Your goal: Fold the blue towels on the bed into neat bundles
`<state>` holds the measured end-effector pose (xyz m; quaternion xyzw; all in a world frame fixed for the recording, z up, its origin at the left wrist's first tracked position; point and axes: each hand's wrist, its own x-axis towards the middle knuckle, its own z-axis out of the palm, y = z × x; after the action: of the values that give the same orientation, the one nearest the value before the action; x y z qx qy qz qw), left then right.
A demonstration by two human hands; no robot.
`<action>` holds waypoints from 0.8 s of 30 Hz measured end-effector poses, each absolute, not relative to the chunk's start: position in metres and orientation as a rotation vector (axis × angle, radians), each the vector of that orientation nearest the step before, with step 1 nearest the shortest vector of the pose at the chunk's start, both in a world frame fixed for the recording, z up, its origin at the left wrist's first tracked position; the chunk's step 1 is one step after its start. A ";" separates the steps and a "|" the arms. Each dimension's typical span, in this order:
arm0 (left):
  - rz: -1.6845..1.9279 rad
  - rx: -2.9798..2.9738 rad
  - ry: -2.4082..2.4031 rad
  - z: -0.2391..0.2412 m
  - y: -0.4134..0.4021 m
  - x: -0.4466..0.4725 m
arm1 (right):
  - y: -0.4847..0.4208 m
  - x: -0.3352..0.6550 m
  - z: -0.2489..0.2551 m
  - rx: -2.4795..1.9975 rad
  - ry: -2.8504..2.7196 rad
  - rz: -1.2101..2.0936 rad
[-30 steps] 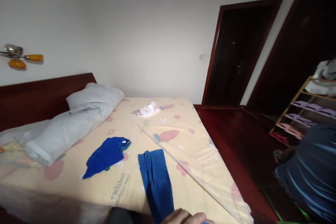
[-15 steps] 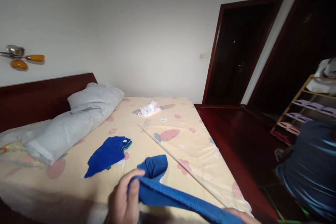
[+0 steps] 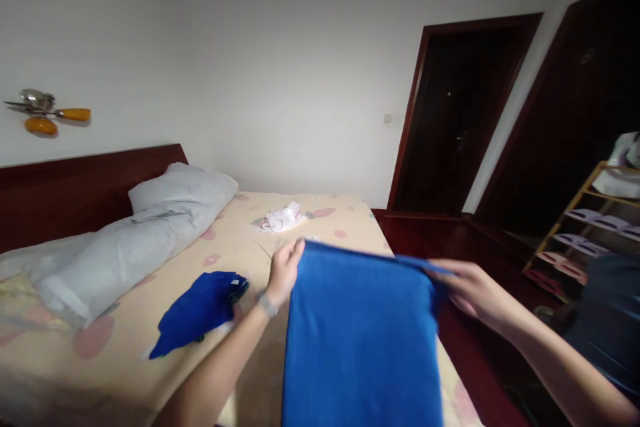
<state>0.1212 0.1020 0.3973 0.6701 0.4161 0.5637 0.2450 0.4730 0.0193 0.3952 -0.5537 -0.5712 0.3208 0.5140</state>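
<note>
A blue piece of clothing [image 3: 363, 340] hangs stretched between my two hands, over the near part of the bed; which garment it is I cannot make out. My left hand [image 3: 284, 272] pinches its upper left corner, with a watch on that wrist. My right hand [image 3: 467, 287], slightly blurred, grips the upper right corner. The cloth's lower end runs out of view. Left of my left forearm, a darker blue folded garment [image 3: 197, 313] with a small white label lies on the bed.
A patterned sheet covers the bed [image 3: 340, 217]. A crumpled white cloth [image 3: 284, 217] lies near its far end, a grey quilt [image 3: 130, 260] along the headboard [image 3: 90, 177]. On the right are a shoe rack [image 3: 575, 230] and a person in dark clothing [image 3: 607, 320].
Both hands have risen and moved forward, lifting the blue clothing from low over the bed. Its bunched edge is now stretched across, with the cloth hanging down flat.
</note>
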 end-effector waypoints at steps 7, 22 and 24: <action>2.008 2.096 1.329 0.578 0.229 0.158 | 0.155 0.455 0.555 -0.913 -1.081 0.591; 1.635 1.634 1.215 0.244 0.120 0.129 | 0.070 0.455 0.247 -1.356 -1.430 0.606; 1.488 1.564 1.392 0.156 0.093 0.125 | 0.043 0.440 0.169 -1.442 -1.390 0.648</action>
<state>0.1250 0.0927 0.1558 0.5839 0.5199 0.5557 0.2828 0.4397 0.0435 0.1689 -0.5949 -0.5737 0.2673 0.4955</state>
